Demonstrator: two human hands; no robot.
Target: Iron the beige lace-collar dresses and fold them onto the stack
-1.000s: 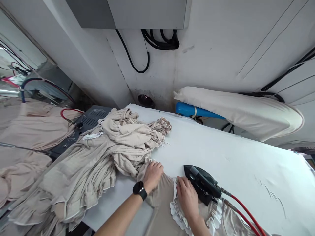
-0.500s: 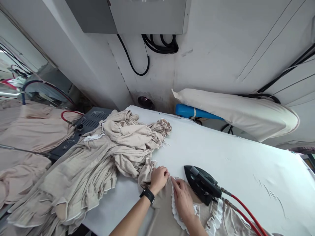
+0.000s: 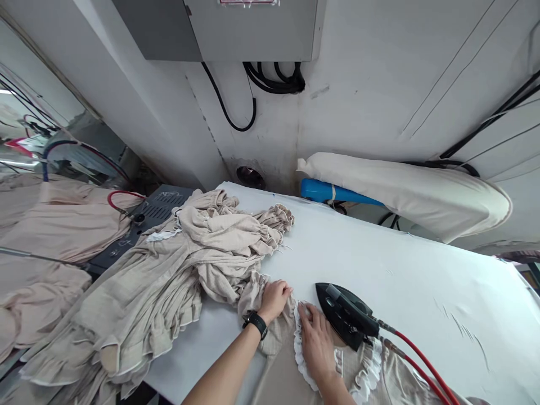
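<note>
On my feed, the left hand (image 3: 276,299) curls over the cloth near the garment's top edge; the fingertips are tucked out of sight, so I cannot tell whether its grip is closed on fabric. A black watch (image 3: 256,323) circles that wrist. The right hand (image 3: 317,342) lies flat, its grip loose, fingers stretched forward and pressing on a white frill (image 3: 300,360). Both hands are on the beige garment (image 3: 280,374), which is spread at the near edge of the worktop (image 3: 405,264), below and between my two forearms.

Just beside the right hand sits a black iron (image 3: 348,315), its nose pointing away to the left and its heel end over the garment. Red hoses (image 3: 426,357) run from its rear toward the lower right.

Left of the hands I have a heap of beige clothes (image 3: 223,242), crumpled and trailing over the left side of the worktop. Past it are a dark grey unit (image 3: 110,254) and pinkish cloth (image 3: 71,219).

Beyond the far edge, I see a padded cream board (image 3: 413,188) above a blue tube (image 3: 318,190), and a grey box (image 3: 257,31) on the wall with black cables (image 3: 278,87) looping underneath.
</note>
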